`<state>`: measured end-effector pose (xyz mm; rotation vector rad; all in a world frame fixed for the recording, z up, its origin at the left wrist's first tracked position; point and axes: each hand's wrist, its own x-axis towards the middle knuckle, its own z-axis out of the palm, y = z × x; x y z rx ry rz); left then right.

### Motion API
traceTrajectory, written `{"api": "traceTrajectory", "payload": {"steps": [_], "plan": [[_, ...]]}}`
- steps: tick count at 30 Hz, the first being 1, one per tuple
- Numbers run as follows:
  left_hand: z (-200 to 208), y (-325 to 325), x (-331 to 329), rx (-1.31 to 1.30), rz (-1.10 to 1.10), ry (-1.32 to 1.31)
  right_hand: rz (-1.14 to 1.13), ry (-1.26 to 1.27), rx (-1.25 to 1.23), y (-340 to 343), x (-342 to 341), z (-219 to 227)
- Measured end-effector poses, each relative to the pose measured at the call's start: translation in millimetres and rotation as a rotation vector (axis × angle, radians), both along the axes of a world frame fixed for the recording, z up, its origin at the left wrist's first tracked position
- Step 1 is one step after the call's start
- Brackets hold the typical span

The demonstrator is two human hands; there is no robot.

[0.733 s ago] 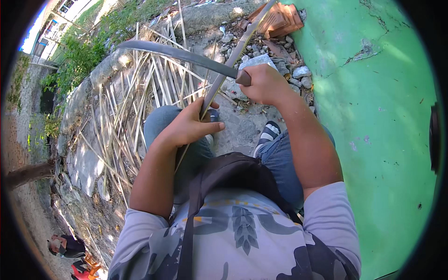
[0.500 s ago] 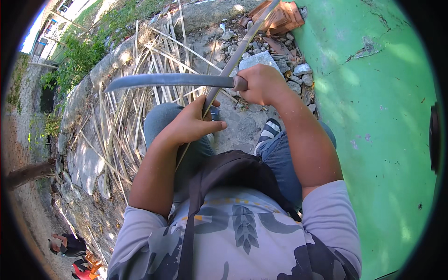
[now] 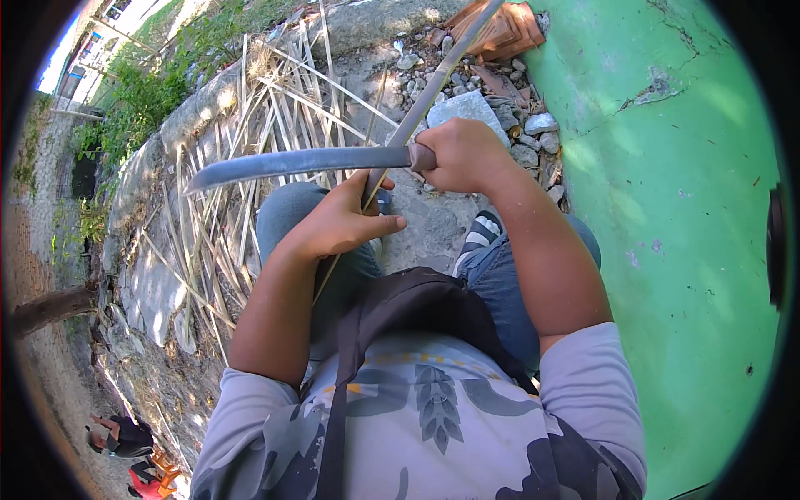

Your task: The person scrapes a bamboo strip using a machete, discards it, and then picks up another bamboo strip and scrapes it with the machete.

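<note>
Grips a curved-bladed knife (image 3: 308, 161) by its brown handle (image 3: 423, 157) in the clenched right hand (image 3: 467, 154), with the tip toward the left. Grasps the near part of a long, pale stick (image 3: 433, 92) in the left hand (image 3: 343, 218), slanting it up and away to the right between 2 knees. Crosses the blade over the stick just beside the handle. Shows a heap of thin strips (image 3: 202, 225) to the left, grey rubble (image 3: 525, 156) and orange tiles (image 3: 507, 32) beyond the right hand.
</note>
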<state>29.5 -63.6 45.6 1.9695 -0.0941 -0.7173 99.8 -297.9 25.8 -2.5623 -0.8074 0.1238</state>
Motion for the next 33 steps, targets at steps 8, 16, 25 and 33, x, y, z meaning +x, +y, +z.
{"api": "traceTrajectory", "payload": {"steps": [8, 16, 25, 33], "plan": [[-1, 2, 2, -0.035, 0.013, 0.044, -0.179, 0.1, 0.271, -17, 11, -11], [0, 0, 1, 0.028, -0.008, 0.019, -0.012, -0.013, 0.058, -3, 0, -4], [6, -2, 0, -0.008, 0.022, 0.055, -0.078, 0.044, 0.136, -16, 9, -10], [1, 2, 1, -0.016, 0.028, 0.061, -0.111, 0.043, 0.115, -9, 5, -10]]}}
